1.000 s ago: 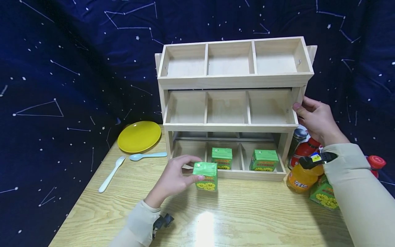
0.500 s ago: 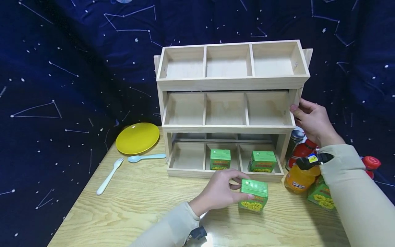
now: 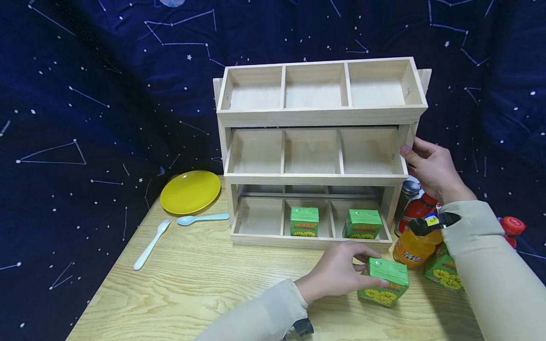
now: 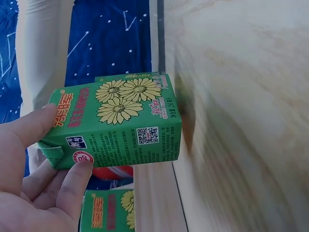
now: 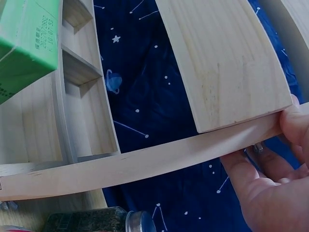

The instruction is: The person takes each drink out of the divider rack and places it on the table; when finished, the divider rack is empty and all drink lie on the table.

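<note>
My left hand (image 3: 339, 270) holds a green drink carton (image 3: 387, 272) with yellow flowers, right in front of the wooden rack (image 3: 315, 180). In the left wrist view the thumb and fingers grip the top end of this carton (image 4: 116, 121), whose bottom is close over the table. My right hand (image 3: 439, 173) grips the rack's right side upright at the middle tier; the right wrist view has its thumb and fingers on either side of the upright (image 5: 145, 164). On the bottom tier, one green carton (image 3: 304, 221) sits in the middle compartment and another (image 3: 362, 224) in the right one.
Right of the rack stand an orange drink bottle (image 3: 411, 248), a red bottle (image 3: 415, 210), a dark jar with a metal lid (image 3: 409, 189) and a green carton (image 3: 444, 270). To the left lie a yellow plate (image 3: 190, 192), a blue spoon (image 3: 202, 218) and a white fork (image 3: 151, 245).
My left hand has carried the carton rightward and nearer, from before the rack's lower left to before its lower right corner. My right hand keeps its grip on the rack.
</note>
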The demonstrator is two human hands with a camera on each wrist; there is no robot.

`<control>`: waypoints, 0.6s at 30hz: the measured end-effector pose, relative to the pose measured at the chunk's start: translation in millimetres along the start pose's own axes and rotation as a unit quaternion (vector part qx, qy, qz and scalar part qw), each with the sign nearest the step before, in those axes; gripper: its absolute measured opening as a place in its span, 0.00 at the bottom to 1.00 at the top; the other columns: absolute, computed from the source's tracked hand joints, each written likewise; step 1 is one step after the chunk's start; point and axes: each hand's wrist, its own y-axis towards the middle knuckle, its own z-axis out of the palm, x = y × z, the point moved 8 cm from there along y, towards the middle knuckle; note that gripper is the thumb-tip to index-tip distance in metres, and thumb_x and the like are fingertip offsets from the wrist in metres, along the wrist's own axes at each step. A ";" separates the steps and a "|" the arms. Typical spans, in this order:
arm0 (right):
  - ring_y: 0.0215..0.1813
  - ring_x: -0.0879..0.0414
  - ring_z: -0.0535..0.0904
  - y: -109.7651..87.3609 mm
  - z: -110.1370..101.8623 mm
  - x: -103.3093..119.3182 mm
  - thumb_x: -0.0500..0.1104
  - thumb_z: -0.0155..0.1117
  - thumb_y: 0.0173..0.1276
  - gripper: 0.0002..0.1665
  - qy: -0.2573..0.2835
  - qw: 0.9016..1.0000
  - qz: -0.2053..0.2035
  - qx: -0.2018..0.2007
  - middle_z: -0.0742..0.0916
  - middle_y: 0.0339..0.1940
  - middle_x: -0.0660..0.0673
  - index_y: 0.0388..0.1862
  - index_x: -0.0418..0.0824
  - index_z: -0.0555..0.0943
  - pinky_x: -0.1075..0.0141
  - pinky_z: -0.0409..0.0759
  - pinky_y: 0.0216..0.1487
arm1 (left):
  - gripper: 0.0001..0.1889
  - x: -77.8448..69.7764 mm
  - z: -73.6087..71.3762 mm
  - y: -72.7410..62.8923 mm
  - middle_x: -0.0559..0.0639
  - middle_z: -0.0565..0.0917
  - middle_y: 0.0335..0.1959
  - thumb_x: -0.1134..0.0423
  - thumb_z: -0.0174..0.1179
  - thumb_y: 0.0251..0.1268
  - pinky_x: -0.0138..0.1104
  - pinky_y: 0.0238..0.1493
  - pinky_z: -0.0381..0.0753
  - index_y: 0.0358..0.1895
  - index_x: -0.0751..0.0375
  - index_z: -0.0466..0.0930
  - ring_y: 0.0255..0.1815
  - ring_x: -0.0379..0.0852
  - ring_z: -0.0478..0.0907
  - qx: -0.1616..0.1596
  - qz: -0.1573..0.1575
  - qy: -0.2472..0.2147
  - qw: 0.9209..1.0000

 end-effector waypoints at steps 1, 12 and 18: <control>0.76 0.38 0.54 -0.4 0.1 0.2 0.60 0.54 0.65 0.43 0.001 1.000 0.000 0.000 0.57 0.81 0.47 0.78 0.65 0.51 0.45 0.62 0.67 | 0.24 -0.5 2.9 1.4 0.31 0.82 0.45 0.53 0.78 0.49 0.15 0.36 0.77 0.50 0.53 0.85 0.39 0.19 0.75 0.001 0.003 0.005 1.000; 0.77 0.39 0.52 -3.0 0.7 0.7 0.59 0.54 0.66 0.42 -0.009 1.000 -0.006 -0.003 0.56 0.81 0.49 0.77 0.67 0.52 0.45 0.60 0.68 | 0.21 -5.5 19.1 4.9 0.30 0.80 0.42 0.51 0.77 0.51 0.13 0.35 0.75 0.48 0.51 0.83 0.37 0.15 0.72 0.024 0.020 0.065 0.997; 0.77 0.38 0.53 -1.1 -0.8 -0.8 0.59 0.54 0.65 0.44 -0.001 1.000 0.001 -0.005 0.56 0.81 0.47 0.78 0.65 0.50 0.45 0.61 0.67 | 0.23 -5.6 18.9 6.1 0.29 0.81 0.44 0.49 0.76 0.51 0.13 0.35 0.75 0.50 0.50 0.83 0.39 0.17 0.72 0.038 0.029 0.072 0.996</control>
